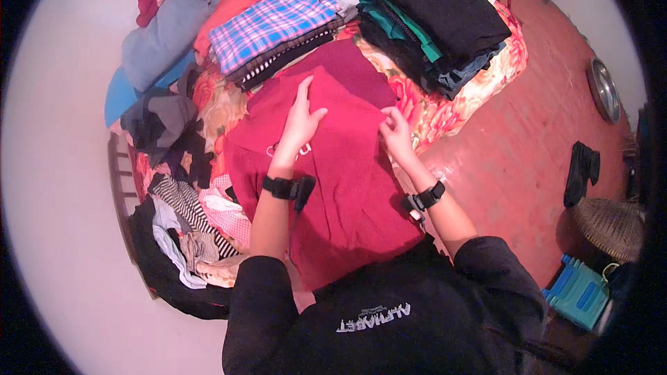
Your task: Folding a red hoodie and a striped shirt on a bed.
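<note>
Left grip (pixel 301 126) rests unclenched on creased maroon cloth (pixel 340 173); right grip (pixel 397 135) pinches its edge.

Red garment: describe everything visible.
The red garment is crimson, darker toward its far end, soft and knit-looking, with white lettering partly hidden by the left forearm. It lies spread and lightly creased, its far part on the floral bedcover, its near end reaching the person's black shirt. The left hand rests open on it; the right hand appears to pinch its right edge. Whether it has sleeves is unclear.
</note>
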Motion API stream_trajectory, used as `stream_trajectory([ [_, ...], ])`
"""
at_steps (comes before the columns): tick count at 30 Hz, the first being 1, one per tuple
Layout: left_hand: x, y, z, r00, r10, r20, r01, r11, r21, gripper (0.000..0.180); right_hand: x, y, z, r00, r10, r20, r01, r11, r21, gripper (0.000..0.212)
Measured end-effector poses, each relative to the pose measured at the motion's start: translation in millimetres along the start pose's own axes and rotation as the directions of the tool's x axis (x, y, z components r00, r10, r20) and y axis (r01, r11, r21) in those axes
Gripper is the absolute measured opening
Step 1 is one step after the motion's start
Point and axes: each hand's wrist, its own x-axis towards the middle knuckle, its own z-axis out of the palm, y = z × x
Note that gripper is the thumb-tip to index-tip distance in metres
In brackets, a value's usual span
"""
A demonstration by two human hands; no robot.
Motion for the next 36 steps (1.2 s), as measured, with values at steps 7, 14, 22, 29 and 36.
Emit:
stream_trajectory([
  [7,-42,31,-3,0.951,-0.126,-0.283,0.131,0.991,0.0,0.054,-27,-38,-2,0.979,-0.182,-0.091,0.151,0.951,-0.27,0.021],
  [14,-203,21,27,0.827,-0.427,-0.366,0.41,0.903,-0.128,0.026,-113,-49,-9,0.899,0.352,0.26,-0.368,0.93,0.013,0.026],
  [22,-258,3,58,0.826,-0.557,-0.082,0.563,0.82,0.106,0.035,-111,-12,7,0.768,0.516,0.379,-0.468,0.856,-0.219,0.027],
  [29,-271,-31,62,0.888,-0.432,-0.16,0.436,0.9,-0.01,0.027,-126,-33,17,0.823,0.511,0.249,-0.523,0.852,-0.02,0.018],
  [36,-261,-4,59,0.862,-0.498,-0.091,0.506,0.857,0.097,0.03,-130,-38,23,0.85,0.49,0.192,-0.447,0.865,-0.228,0.022],
])
